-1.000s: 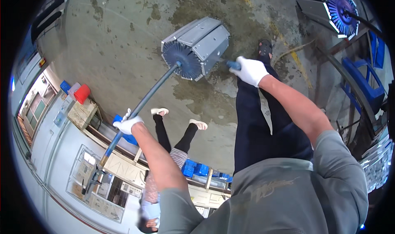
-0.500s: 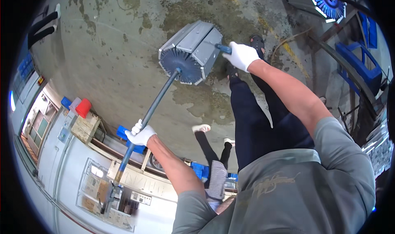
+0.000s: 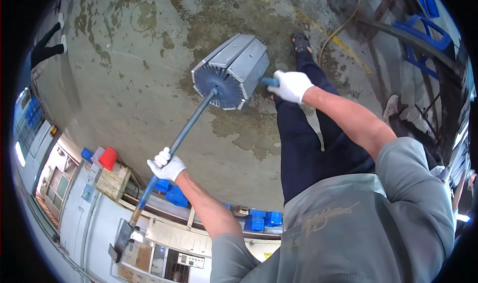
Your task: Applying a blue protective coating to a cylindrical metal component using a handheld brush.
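Observation:
A grey many-sided drum of flat metal panels [image 3: 244,56], with a dark ribbed round end, hangs in front of me over the floor. From that end a long steel pole [image 3: 191,121] slants down to the left, blue and rusty farther along, to a dark metal fitting [image 3: 122,238]. My left hand [image 3: 168,166], in a white glove, is wrapped around this pole. On the drum's other side, my right hand [image 3: 293,86], also gloved in white, is closed around a short blue bar end [image 3: 269,81]. How that bar joins the drum is partly hidden.
Wet patches mark the concrete floor [image 3: 124,83]. Blue bins [image 3: 255,220], a red container [image 3: 108,158] and a cream machine panel [image 3: 174,235] line the lower left. Blue frames [image 3: 428,31] stand at the right. Other people's legs [image 3: 47,46] show at far left and right.
My view has shifted and my legs have stepped, while both hands keep their hold. The person by the bench has gone from view, and another's shoe shows more clearly at right.

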A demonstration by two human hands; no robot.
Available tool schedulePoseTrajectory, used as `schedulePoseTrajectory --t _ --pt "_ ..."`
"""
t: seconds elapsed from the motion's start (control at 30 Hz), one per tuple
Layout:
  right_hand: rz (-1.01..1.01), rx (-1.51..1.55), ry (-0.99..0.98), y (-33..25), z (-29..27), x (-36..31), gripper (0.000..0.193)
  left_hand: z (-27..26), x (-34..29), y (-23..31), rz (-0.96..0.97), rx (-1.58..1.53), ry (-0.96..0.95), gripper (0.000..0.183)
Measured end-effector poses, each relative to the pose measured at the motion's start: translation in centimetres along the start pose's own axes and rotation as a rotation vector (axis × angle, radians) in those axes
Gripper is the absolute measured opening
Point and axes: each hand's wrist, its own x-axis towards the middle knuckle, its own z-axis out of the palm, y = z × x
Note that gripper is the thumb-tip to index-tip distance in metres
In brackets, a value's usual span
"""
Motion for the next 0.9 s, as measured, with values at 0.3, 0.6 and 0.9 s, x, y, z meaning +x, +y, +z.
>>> schedulePoseTrajectory --t 0.3,0.6,0.9 --pt "0.143 0.137 0.250 -1.7 4.7 0.0 0.037 -2.0 2.9 0.9 -0.021 -0.018 -0.065 0.049" --pt "0.137 0.115 0.272 -1.5 7.3 -0.8 0.032 -3.1 3.5 1.1 -0.048 -0.032 -0.175 0.049" --pt "0.320 0.260 0.263 5.2 11.3 3.2 0.035 -3.7 4.0 2.5 -0.017 0.023 -0.253 0.050"
